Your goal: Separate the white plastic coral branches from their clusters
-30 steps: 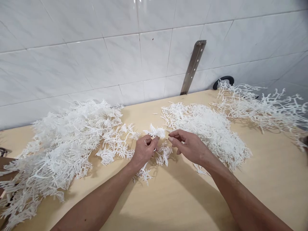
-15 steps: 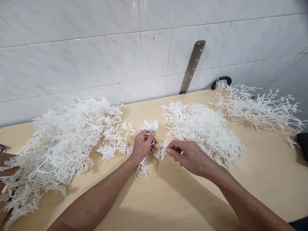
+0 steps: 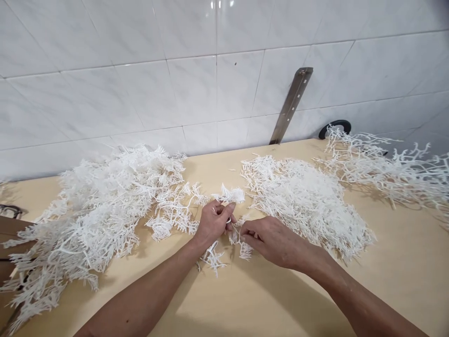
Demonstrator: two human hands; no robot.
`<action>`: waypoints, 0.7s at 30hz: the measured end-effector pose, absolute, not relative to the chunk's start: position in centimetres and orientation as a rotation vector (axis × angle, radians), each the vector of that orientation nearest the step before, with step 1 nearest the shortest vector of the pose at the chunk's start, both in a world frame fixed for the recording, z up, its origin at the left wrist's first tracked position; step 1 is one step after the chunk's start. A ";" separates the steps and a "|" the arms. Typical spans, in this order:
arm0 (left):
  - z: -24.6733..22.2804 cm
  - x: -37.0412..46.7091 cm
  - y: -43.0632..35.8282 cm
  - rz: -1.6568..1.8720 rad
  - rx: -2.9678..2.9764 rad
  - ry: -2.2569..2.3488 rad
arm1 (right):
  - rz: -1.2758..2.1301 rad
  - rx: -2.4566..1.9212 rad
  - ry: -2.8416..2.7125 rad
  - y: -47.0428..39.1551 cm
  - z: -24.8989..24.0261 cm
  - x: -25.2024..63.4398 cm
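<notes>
My left hand (image 3: 214, 223) is closed around a white branching plastic sprig (image 3: 229, 194), whose feathery tuft sticks out above the fingers and whose other branches hang below. Just right of it, my right hand (image 3: 264, 238) pinches at the lower branches of this sprig; the exact bit between its fingertips is hard to make out. Left of my hands lies a large heap of white branching sprigs (image 3: 105, 201), with a few looser ones at its right edge. To the right spreads a flatter pile of fine white pieces (image 3: 301, 201).
Bare white branched stems (image 3: 386, 164) lie at the far right of the wooden table (image 3: 280, 304). Behind them a black ring-shaped object (image 3: 335, 128) leans at the tiled wall. A slotted metal bar (image 3: 291, 105) stands against the wall. A brown box (image 3: 14, 234) is at the left edge.
The view has shifted, so the scene sits slightly lower and to the right. My right hand has come closer to the left one, its fingertips now at the sprig's lower branches.
</notes>
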State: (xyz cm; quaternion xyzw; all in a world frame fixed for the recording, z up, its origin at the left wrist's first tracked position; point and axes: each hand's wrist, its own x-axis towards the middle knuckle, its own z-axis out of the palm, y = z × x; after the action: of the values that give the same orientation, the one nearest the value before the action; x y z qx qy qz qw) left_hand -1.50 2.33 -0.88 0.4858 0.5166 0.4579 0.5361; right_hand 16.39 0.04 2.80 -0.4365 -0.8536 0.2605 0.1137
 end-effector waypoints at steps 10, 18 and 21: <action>-0.3 -1.5 2.3 1.069 1.215 1.275 | 0.646 -1.484 -2.002 4.4 5.5 17.6; -0.3 -1.7 2.6 1.042 1.277 1.223 | 0.734 -1.361 -2.201 5.9 5.7 15.9; -0.4 -1.7 2.5 1.030 1.272 1.210 | 0.753 -1.352 -2.247 6.1 5.4 15.4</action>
State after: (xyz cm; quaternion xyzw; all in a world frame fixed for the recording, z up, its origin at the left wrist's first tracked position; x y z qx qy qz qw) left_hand -1.69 2.53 -0.39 0.5319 0.5058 0.4306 0.5252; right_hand 15.39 6.06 5.38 -0.4850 -0.8060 0.2702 0.2052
